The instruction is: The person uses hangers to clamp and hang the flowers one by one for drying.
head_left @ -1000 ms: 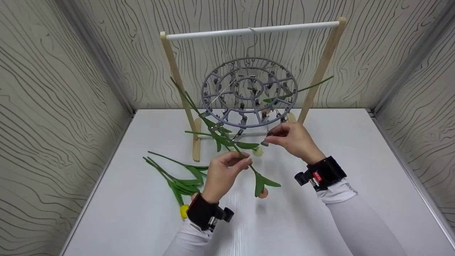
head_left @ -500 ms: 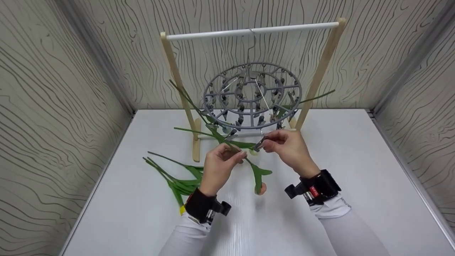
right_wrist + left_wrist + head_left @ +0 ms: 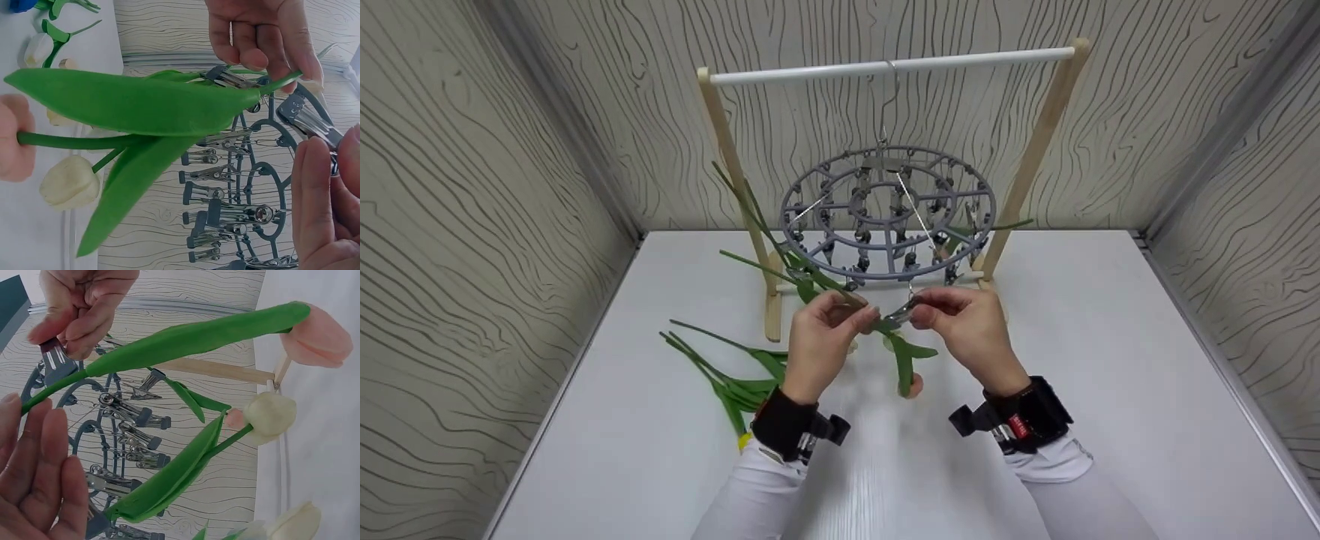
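Observation:
My left hand (image 3: 825,341) pinches the green stem (image 3: 53,387) of a pink tulip (image 3: 318,336), whose flower hangs to the lower right in the head view. Thumb and fingers of my right hand (image 3: 971,330) squeeze a metal clip with grey tips (image 3: 309,119), which hangs from the round grey rack (image 3: 889,274). In the head view the clip's tips are right by the stem; in the left wrist view they lie at the stem below the leaf (image 3: 185,337). A white tulip (image 3: 271,417) hangs from the rack nearby.
The rack hangs by a hook from the white bar (image 3: 810,73) of a wooden stand (image 3: 1039,150). More clips (image 3: 236,214) dangle around it. Several tulips, one with a yellow flower (image 3: 745,440), lie on the white table (image 3: 615,420) at the left.
My right hand has moved down and toward my left hand with the clip, which is now close to the stem. The rack has tilted and sunk a little, and the pink tulip has risen slightly.

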Available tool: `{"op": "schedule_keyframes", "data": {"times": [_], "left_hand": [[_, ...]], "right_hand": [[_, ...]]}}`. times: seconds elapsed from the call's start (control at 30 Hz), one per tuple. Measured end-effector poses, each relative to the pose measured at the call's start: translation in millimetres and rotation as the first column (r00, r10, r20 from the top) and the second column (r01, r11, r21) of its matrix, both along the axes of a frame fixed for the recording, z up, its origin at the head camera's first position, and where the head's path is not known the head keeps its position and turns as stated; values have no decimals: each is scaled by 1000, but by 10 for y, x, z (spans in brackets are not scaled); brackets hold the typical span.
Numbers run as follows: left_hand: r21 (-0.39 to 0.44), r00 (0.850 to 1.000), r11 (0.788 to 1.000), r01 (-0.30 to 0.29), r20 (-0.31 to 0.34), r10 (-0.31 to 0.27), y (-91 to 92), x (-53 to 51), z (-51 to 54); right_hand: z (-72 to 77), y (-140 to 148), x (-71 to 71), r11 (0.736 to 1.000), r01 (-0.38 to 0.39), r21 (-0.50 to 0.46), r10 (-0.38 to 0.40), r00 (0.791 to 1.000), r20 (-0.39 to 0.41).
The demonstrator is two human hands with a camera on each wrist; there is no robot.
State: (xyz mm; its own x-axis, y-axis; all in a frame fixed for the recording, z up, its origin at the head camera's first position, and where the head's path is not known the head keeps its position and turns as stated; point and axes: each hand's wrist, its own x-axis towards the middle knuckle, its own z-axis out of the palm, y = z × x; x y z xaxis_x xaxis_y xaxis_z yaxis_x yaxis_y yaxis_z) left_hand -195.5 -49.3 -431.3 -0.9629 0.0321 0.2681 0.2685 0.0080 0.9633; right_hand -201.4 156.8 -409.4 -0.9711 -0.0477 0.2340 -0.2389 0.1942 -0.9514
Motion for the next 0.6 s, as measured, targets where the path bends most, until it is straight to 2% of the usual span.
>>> {"op": "schedule_keyframes", "data": {"times": [0.13, 0.33, 0.6], "left_hand": [[20, 1000, 1000, -4, -9, 4, 1, -10, 21], [71, 999, 997, 23, -27, -21, 18, -11, 80], [78, 999, 997, 13, -40, -10, 34, -1, 103]], "right_hand": [[-5, -23, 19, 1000, 9, -4, -9, 1000, 17], [0, -38, 31, 1000, 18, 0, -18, 1000, -23], [-37, -78, 39, 997, 22, -69, -23, 1000, -13]]}}
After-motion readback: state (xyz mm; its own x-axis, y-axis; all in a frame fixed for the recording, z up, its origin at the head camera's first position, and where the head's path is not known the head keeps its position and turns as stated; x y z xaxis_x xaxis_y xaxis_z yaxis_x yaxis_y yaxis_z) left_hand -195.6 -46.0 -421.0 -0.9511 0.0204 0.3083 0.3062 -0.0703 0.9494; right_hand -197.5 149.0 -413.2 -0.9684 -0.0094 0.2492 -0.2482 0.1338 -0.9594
